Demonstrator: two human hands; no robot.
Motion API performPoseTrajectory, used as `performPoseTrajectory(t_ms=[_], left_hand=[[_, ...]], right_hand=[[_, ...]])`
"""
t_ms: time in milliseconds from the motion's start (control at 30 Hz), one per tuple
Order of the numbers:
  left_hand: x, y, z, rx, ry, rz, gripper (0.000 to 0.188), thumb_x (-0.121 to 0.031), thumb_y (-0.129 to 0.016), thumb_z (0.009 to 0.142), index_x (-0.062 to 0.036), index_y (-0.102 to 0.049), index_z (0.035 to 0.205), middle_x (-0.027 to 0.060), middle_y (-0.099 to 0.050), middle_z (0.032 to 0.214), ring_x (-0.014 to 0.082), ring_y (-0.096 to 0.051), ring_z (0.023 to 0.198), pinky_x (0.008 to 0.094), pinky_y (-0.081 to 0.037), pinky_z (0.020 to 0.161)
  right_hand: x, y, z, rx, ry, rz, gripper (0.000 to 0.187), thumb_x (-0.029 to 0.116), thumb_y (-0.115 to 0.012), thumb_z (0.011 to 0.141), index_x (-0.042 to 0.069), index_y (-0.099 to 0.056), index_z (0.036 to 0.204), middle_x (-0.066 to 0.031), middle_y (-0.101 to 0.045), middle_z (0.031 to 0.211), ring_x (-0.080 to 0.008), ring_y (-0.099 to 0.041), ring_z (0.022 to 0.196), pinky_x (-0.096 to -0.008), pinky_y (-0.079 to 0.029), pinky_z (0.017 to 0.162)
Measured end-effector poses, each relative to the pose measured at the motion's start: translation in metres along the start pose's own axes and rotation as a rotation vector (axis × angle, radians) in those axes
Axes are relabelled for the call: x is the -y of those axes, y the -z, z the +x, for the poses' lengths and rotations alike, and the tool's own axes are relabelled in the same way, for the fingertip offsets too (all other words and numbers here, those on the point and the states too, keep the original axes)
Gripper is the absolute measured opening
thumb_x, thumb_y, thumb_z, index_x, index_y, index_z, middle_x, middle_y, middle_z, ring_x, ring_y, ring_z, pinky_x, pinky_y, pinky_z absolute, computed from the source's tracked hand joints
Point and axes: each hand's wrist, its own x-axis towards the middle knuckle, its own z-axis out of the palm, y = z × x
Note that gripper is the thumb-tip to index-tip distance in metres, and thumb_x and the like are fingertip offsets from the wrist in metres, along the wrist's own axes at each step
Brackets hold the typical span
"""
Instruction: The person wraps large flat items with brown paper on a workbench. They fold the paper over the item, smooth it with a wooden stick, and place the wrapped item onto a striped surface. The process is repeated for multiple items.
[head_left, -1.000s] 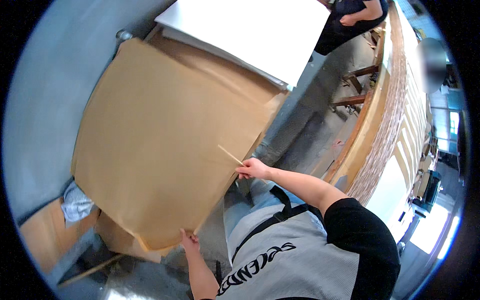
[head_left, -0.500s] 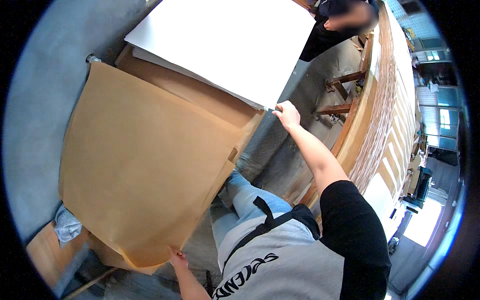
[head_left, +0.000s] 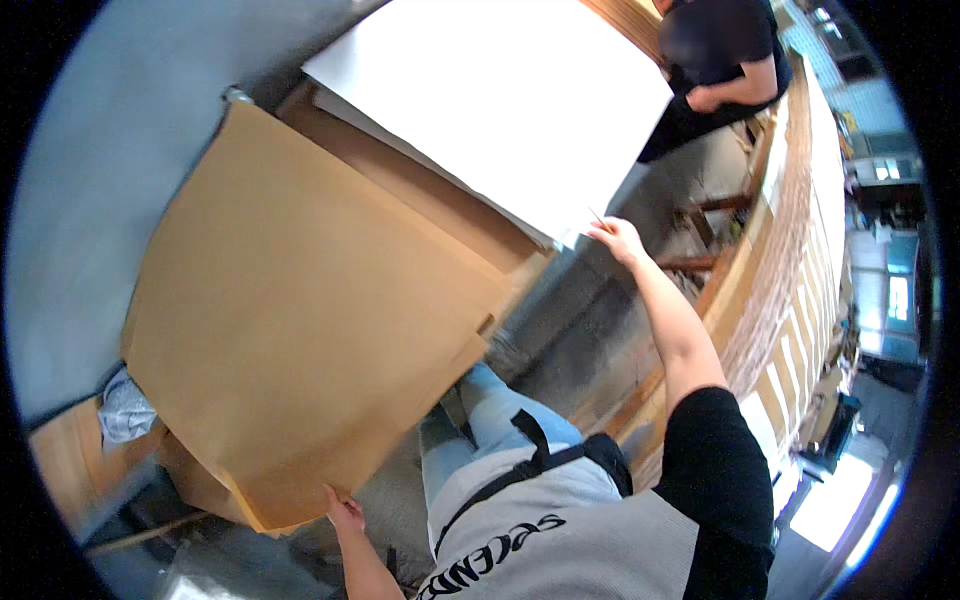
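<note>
Brown paper [head_left: 310, 310] on the near side, white sheets [head_left: 500, 110] beyond it.
From my remote seat, I see the left grip [head_left: 346, 511] pinching the paper's near edge; the right grip [head_left: 618, 240], beside the sheets' corner, clasps a thin stick [head_left: 597, 214] (slightly blurred).

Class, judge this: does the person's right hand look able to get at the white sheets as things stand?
Likely yes: the right hand is beside the near corner of the white sheets, with nothing visible between, though it seems to hold a thin stick.
</note>
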Motion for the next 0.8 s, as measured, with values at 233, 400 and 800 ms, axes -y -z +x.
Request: performPoseTrajectory(t_ms=[233, 400, 800], left_hand=[[0.012, 0.007, 0.018, 0.033, 0.048, -0.026, 0.032, -0.043, -0.054, 0.080, -0.0125, -0.050, 0.089, -0.0006, -0.043, 0.055, 0.0120, -0.037, 0.039, 0.0246, -0.029, 0.034], [0.030, 0.019, 0.044, 0.215, -0.017, -0.096, 0.034, -0.041, -0.055, 0.080, -0.0109, -0.048, 0.093, 0.0015, -0.044, 0.056, 0.0128, -0.038, 0.039, 0.0266, -0.031, 0.034], [0.053, 0.006, 0.053, 0.207, -0.163, -0.231, 0.026, -0.032, -0.056, 0.081, -0.0080, -0.050, 0.089, 0.0025, -0.047, 0.070, 0.0118, -0.042, 0.047, 0.0294, -0.031, 0.035]], right_hand=[[0.165, 0.014, -0.072, 0.143, -0.170, 0.489, 0.023, 0.033, -0.048, 0.085, 0.010, -0.048, 0.090, 0.0018, -0.051, 0.074, -0.0042, -0.046, 0.064, -0.0185, -0.026, 0.045], [0.286, -0.046, -0.135, 0.261, 0.015, 0.633, 0.019, 0.030, -0.046, 0.086, 0.011, -0.046, 0.089, 0.0015, -0.049, 0.079, -0.0065, -0.050, 0.069, -0.0183, -0.030, 0.045], [0.460, -0.342, -0.310, 0.191, 0.850, 0.318, 0.018, 0.017, -0.044, 0.088, 0.002, -0.035, 0.083, -0.0190, -0.052, 0.066, -0.0400, -0.050, 0.060, -0.0423, -0.037, 0.049]])
